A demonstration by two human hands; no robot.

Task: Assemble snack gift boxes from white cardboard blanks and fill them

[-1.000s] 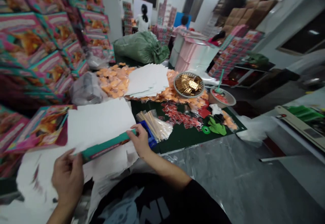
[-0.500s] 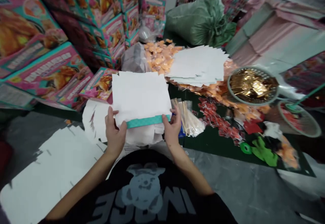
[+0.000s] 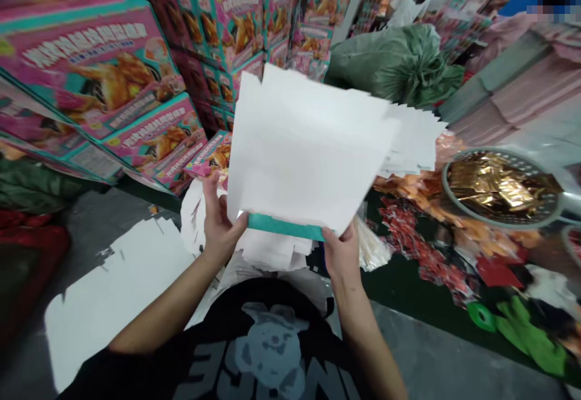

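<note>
Between my hands is a white cardboard box blank, tilted up, with a teal strip folded over along its near edge. My left hand grips the near left corner, thumb on the teal strip. At the near right corner my right hand pinches the strip's other end. Beneath it lie more white sheets. A small printed box lies just beyond my left hand. Thin sticks in clear plastic lie right of my right hand.
Stacked pink and teal boxes rise on the left. Farther right are a stack of white blanks, a basket of gold packets, red packets and a green tape roll. A green sack lies behind.
The box blank has been lifted and tilted, and now looks larger, covering part of the stack behind. Both hands keep their hold on its near edge. The view has turned left.
</note>
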